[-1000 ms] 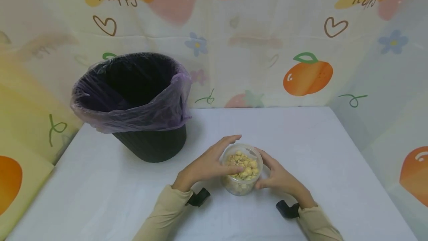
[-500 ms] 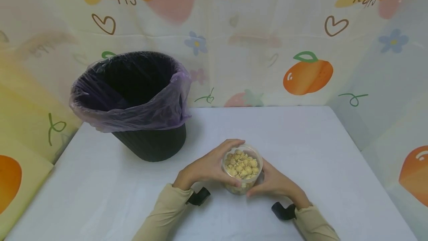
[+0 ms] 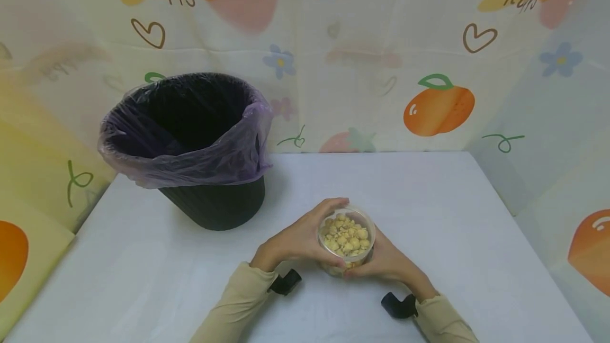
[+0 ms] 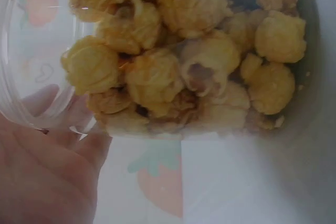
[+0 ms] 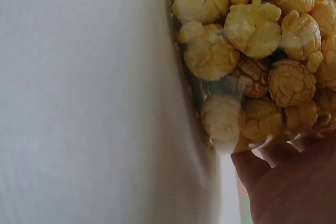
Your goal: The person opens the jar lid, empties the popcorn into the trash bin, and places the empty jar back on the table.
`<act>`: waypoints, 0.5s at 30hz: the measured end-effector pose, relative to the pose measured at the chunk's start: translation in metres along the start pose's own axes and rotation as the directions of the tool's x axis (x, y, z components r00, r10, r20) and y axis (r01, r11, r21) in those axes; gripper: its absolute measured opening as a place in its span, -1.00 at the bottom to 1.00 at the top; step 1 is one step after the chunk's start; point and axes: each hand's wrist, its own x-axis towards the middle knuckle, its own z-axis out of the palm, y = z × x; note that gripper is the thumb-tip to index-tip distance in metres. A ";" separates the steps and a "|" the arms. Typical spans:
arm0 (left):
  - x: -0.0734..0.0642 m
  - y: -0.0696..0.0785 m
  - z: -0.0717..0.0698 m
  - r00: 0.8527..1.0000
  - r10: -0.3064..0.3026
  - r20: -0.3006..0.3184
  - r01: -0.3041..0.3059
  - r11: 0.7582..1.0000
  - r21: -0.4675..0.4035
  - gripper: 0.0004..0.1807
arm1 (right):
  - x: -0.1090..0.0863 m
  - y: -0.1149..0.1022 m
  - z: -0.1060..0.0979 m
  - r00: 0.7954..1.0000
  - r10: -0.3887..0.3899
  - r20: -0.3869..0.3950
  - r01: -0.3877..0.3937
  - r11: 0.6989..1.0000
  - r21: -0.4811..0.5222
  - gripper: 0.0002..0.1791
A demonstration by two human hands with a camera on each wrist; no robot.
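A clear plastic jar (image 3: 372, 229) without a lid stands between both hands in the head view, with yellow popcorn (image 3: 346, 236) inside. My left hand (image 3: 301, 238) grips its left side, thumb across the front and fingers reaching behind. From the right, my right hand (image 3: 389, 258) holds it too, thumb near the left one at the front. Through the wall, popcorn pieces (image 4: 157, 72) fill much of the left wrist view. In the right wrist view, the jar's base meets or nearly meets the white cloth; whether it touches I cannot tell. Fingers behind the jar are partly hidden.
A black trash bin (image 3: 224, 202) stands at the back left of the white table (image 3: 410, 189), lined with a purple plastic bag (image 3: 229, 160) folded over its rim. Patterned cloth (image 3: 352, 89) hangs behind and along the sides. Black bands sit on both wrists.
My left thumb has moved down from over the jar's mouth to its front. The right hand has come in to the left and wraps the jar more closely. The bin has not moved.
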 end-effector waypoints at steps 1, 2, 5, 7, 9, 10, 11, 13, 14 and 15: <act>0.000 0.000 0.000 1.000 -0.002 0.000 0.002 1.000 -0.009 0.26 | 0.000 0.000 0.000 1.000 0.001 -0.002 -0.001 1.000 0.004 0.29; 0.000 -0.001 0.000 1.000 -0.005 0.001 0.005 1.000 -0.015 0.26 | 0.000 0.000 0.001 1.000 0.003 -0.004 -0.003 1.000 0.007 0.29; 0.000 -0.001 0.000 1.000 -0.029 0.011 0.029 0.999 -0.024 0.29 | 0.000 -0.001 0.001 1.000 0.009 -0.007 -0.009 1.000 0.015 0.30; -0.001 -0.002 0.000 0.999 -0.047 0.017 0.047 0.999 -0.024 0.31 | 0.000 -0.001 0.001 1.000 0.007 -0.008 -0.007 1.000 0.019 0.30; -0.001 -0.002 0.000 0.998 -0.054 0.016 0.054 0.998 -0.016 0.30 | 0.000 -0.001 0.002 1.000 0.004 -0.010 -0.004 1.000 0.013 0.30; -0.001 -0.003 0.001 0.999 -0.052 0.013 0.052 0.998 -0.016 0.30 | 0.000 -0.001 0.002 1.000 -0.001 -0.010 0.001 1.000 0.009 0.29; 0.000 -0.003 0.001 0.999 -0.050 0.009 0.050 0.999 -0.014 0.29 | 0.000 -0.001 0.002 1.000 -0.001 -0.011 0.001 1.000 0.007 0.29; 0.000 -0.003 0.003 0.999 -0.042 -0.006 0.042 0.999 -0.015 0.27 | 0.000 -0.002 0.002 1.000 0.000 -0.011 0.000 1.000 -0.003 0.28; -0.001 -0.003 0.004 0.999 -0.037 -0.015 0.037 0.999 -0.013 0.26 | 0.001 -0.002 0.002 1.000 0.002 -0.010 -0.002 1.000 -0.004 0.28; -0.001 -0.002 0.004 0.999 -0.034 -0.025 0.033 0.999 -0.009 0.25 | 0.001 -0.001 0.002 1.000 0.004 -0.011 -0.004 1.000 -0.006 0.28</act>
